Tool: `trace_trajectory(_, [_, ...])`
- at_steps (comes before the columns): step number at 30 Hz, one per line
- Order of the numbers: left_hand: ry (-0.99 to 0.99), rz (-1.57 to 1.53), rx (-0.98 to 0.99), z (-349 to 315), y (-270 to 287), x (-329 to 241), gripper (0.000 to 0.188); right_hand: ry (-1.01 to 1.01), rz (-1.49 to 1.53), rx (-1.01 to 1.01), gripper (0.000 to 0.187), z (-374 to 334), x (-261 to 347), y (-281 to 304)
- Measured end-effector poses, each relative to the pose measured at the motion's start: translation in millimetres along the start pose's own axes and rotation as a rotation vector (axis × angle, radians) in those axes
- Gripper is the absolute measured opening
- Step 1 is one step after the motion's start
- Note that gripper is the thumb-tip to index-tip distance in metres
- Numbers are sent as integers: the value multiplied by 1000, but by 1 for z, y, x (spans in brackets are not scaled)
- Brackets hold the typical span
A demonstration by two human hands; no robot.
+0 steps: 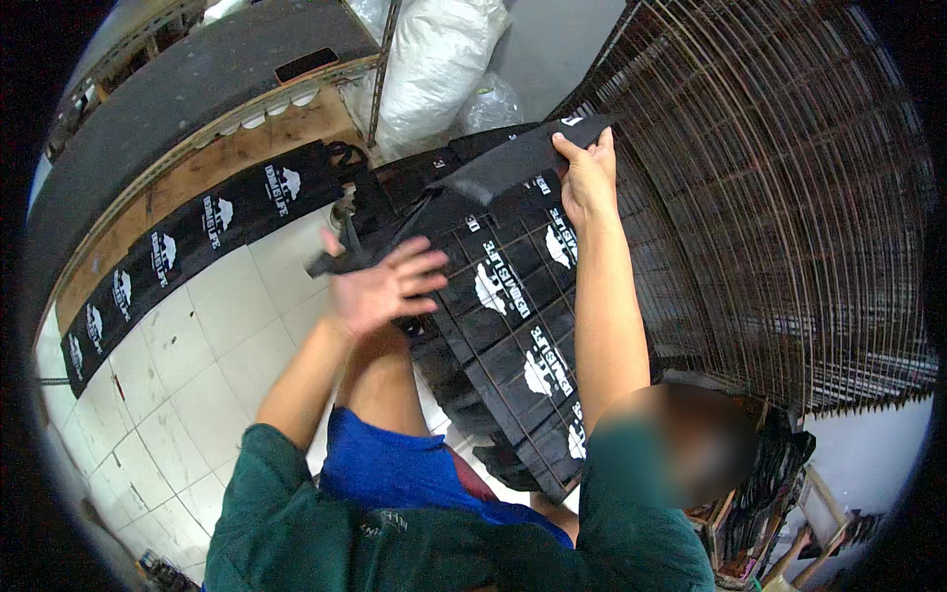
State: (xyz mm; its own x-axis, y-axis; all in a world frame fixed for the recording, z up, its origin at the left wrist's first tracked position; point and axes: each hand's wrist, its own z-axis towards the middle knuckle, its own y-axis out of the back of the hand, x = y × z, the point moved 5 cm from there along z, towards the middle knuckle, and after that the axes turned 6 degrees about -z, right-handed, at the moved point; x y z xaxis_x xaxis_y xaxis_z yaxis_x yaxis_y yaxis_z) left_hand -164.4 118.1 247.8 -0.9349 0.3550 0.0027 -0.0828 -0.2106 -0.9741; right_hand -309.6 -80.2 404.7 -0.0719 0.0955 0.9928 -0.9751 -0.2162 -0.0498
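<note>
My right hand (589, 183) pinches the far right corner of a black fabric bag (513, 168), thumb on top. The bag stretches slantwise to the left, and a strap-like end (340, 261) hangs near my left hand (388, 291). That hand is open with fingers spread and slightly blurred; I see nothing gripped in it. Beneath both hands lies a wire rack (473, 360) with black printed fabric bags (503, 291) on it, white designs facing up. My right forearm hides part of the rack.
A tall stack of wire racks (760, 197) rises on the right. More printed black bags (219, 215) line a wooden ledge (178, 187) on the left, below a dark tabletop (217, 89) carrying a phone-like dark slab (306, 65). White plastic sacks (439, 69) stand behind. White tiles (187, 345) cover the floor.
</note>
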Motion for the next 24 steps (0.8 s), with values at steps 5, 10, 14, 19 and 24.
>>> trace_trajectory(5, [-209, 420, -253, -6, 28, -118, 68, 87, -34, -36, 87, 22, -74, 4])
trace_trajectory(10, [-104, 1028, -721, 20, 85, -167, 80, -18, -33, -190, 90, 14, -212, 29])
trace_trajectory(14, [-58, 1028, -926, 26, 184, -198, 77, -213, -288, -248, 73, -8, -322, 26])
trace_trajectory(19, [92, 1101, -1032, 35, 233, -199, 75, -361, -398, -319, 63, -22, -403, 51])
trace_trajectory(24, [29, 1103, -1030, 23, 236, -204, 75, -601, -352, -215, 64, -24, -380, 30])
